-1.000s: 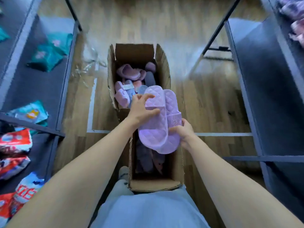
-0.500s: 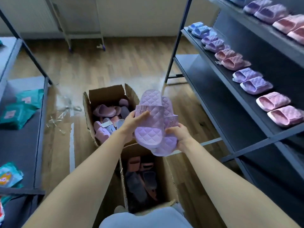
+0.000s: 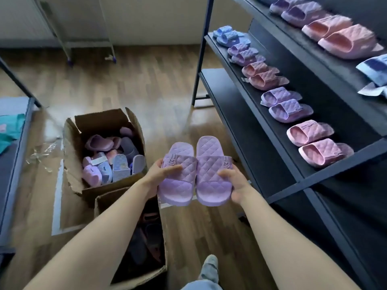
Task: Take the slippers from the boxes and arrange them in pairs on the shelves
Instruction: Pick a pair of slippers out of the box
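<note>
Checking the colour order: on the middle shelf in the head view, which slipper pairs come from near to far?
Pink pair → purple pair → pink pair → purple pair → blue pair.

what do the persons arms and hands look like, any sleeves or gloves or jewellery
Both forearms are bare up to the frame edge: no sleeves show. The left hand and right hand wear no gloves, and no rings, watch or bracelets are visible on them.
</note>
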